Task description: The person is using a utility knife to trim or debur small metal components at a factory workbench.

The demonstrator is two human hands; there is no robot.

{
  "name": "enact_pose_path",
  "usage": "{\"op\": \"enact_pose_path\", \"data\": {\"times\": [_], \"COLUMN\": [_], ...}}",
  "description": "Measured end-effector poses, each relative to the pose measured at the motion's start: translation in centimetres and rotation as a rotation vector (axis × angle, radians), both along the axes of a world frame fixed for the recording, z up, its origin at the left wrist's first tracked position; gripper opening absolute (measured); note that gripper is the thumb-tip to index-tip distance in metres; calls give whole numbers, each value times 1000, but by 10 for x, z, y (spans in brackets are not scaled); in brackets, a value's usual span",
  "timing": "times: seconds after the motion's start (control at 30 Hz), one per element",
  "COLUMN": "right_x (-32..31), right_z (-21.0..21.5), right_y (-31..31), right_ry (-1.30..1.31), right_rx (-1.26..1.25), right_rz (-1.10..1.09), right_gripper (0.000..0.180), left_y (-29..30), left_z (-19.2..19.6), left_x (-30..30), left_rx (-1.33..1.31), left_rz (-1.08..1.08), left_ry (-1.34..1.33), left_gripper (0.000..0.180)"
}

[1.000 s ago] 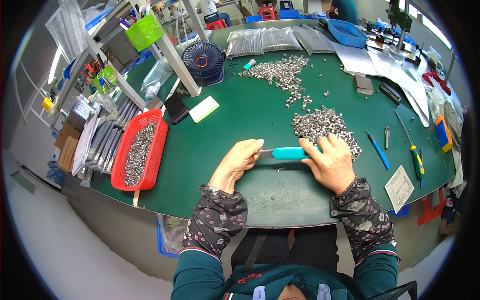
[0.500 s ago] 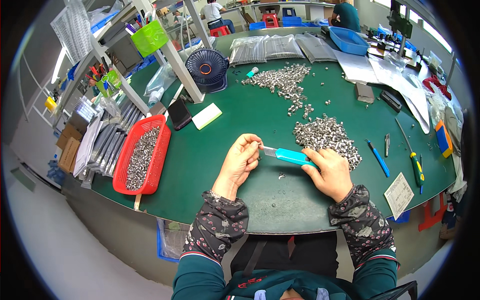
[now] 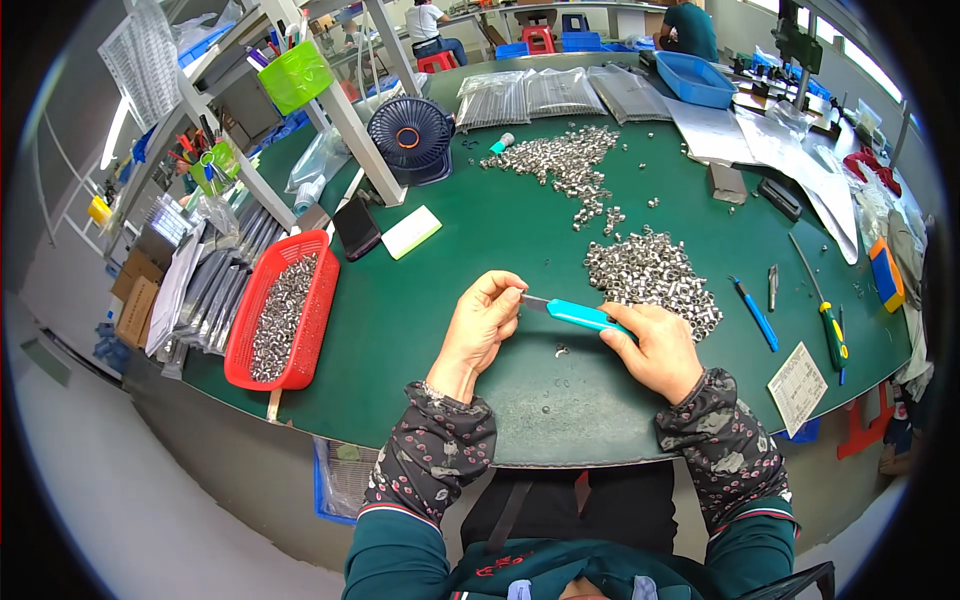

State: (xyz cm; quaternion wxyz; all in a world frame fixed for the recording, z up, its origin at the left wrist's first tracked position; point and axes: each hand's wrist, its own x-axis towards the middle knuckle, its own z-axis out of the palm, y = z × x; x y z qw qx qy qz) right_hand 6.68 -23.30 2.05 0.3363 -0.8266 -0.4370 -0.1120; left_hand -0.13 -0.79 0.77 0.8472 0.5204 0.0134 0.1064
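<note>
On the green worktop (image 3: 430, 300) everything is spread out: a red basket (image 3: 240, 345) of small metal parts sits well to the left, a loose heap of metal parts (image 3: 650, 275) lies just beyond the right hand, and a second scatter lies further back by the little fan (image 3: 410, 135). Both hands are busy with a turquoise utility knife (image 3: 585, 316), held between them above the worktop. My right hand (image 3: 650, 350) wraps the handle; my left hand (image 3: 485, 325) pinches something tiny at the blade tip (too small to tell what). Best bet, I reckon: keep those left fingertips (image 3: 512, 290) beside the edge, never across it, and go slow.
</note>
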Motion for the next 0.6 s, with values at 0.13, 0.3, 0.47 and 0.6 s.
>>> {"op": "enact_pose_path", "data": {"times": [0.13, 0.3, 0.47, 0.6], "right_x": [-2, -2, 3, 2], "right_z": [4, 6, 10, 12], "right_y": [1, 2, 1, 2], "right_ry": [-126, -294, -396, -480], "right_rx": [-4, 13, 83, 10], "right_rz": [-53, -92, -134, -205], "right_gripper": [23, 27, 34, 35], "left_y": [1, 1, 3, 2], "left_z": [-2, -3, -2, -1], "left_x": [-1, -1, -2, -1], "left_rx": [23, -6, -23, -62], "left_rz": [11, 20, 67, 66], "left_ry": [6, 56, 128, 111], "left_gripper": [12, 13, 13, 13]}}
